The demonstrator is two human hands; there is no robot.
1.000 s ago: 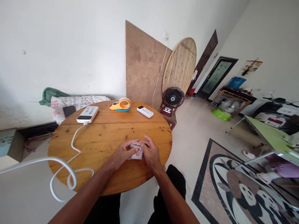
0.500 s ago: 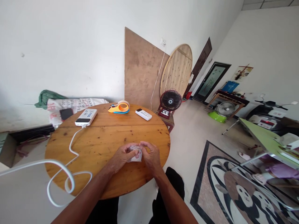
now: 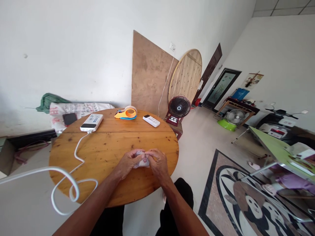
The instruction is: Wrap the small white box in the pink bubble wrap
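Fingers [image 3: 135, 156] of left hand [image 3: 126, 164] and right hand [image 3: 158, 162] closed together, clamped from both sides on small crumpled paper [image 3: 142, 162], mostly hidden between them. Resting on round wooden table [image 3: 110, 144], close to its near edge. Left of fingers, white cable [image 3: 76, 154] running up to power bank [image 3: 92, 122]. Well beyond fingers, orange tape dispenser [image 3: 126, 113] and white remote [image 3: 151, 120], near each other, not touching.
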